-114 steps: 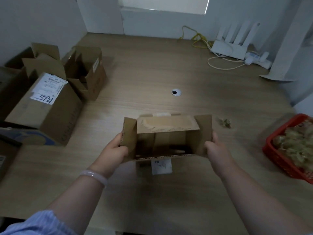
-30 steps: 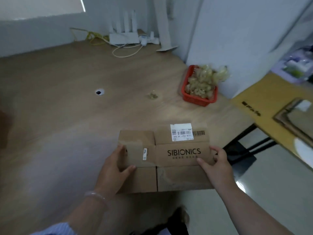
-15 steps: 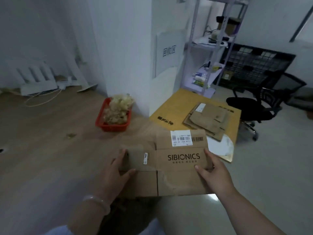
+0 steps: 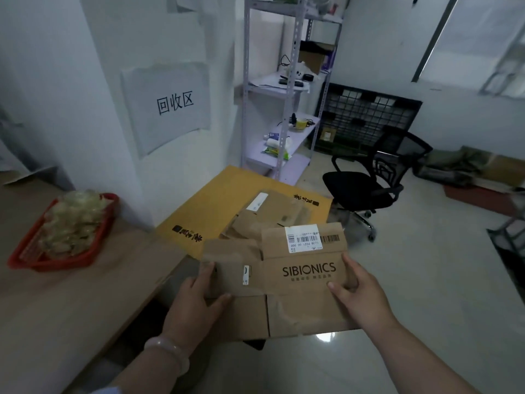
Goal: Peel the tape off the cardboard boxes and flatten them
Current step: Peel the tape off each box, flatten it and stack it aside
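A flattened brown cardboard box printed SIBIONICS, with a white barcode label on its top flap, is held in the air in front of me. My left hand grips its left edge, thumb on top. My right hand grips its right edge, thumb on the printed face. Beyond it, a pile of flattened boxes lies on a large yellow cardboard sheet on the floor.
The wooden table is at my left, with a red basket full of crumpled tape near the wall. A black office chair stands right of the yellow sheet. A metal shelf is behind it.
The open box was flattened. I have turned right, away from the table, carrying it in both hands toward the pile on the yellow sheet, which is now closer.
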`<action>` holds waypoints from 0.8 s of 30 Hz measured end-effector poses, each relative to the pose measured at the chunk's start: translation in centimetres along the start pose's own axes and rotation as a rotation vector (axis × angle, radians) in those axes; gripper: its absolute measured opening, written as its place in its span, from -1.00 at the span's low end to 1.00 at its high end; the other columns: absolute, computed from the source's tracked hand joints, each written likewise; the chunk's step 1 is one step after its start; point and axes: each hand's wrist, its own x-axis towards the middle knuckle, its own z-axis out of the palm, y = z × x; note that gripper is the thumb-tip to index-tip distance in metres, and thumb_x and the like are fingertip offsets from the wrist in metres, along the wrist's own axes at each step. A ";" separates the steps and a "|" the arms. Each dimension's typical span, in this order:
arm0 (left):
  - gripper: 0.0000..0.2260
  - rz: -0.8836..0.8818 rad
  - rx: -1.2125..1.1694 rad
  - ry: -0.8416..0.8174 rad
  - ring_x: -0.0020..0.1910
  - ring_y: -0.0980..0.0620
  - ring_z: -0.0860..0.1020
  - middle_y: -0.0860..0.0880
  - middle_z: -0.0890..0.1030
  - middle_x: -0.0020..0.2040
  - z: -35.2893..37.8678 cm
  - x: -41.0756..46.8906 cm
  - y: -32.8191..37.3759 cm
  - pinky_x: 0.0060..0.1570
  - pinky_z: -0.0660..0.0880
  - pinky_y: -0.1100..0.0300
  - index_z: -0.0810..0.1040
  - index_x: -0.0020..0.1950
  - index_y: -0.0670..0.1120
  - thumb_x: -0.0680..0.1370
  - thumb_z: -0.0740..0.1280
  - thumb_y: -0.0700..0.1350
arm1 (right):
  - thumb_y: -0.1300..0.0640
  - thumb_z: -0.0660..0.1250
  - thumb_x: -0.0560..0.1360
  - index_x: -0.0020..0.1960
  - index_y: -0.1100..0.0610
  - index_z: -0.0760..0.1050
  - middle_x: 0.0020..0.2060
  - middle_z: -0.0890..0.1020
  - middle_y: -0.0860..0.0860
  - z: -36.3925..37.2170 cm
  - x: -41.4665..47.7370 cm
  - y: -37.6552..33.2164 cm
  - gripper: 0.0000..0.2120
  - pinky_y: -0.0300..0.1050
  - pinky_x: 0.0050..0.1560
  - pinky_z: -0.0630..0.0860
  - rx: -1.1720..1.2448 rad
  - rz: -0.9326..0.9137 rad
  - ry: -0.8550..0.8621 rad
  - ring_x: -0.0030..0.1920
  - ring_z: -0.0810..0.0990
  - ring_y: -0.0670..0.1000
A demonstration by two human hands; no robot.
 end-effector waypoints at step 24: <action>-0.28 -0.495 0.095 0.072 0.17 0.03 0.39 0.00 0.26 0.36 9.2 21.8 4.1 0.03 0.39 0.21 -0.16 0.53 0.21 0.52 0.19 0.29 | -0.14 0.47 0.31 0.47 -0.19 0.18 0.30 0.45 -0.08 8.3 39.2 -0.1 -0.19 -0.01 0.19 0.47 -0.337 -0.211 -0.412 0.27 0.43 -0.01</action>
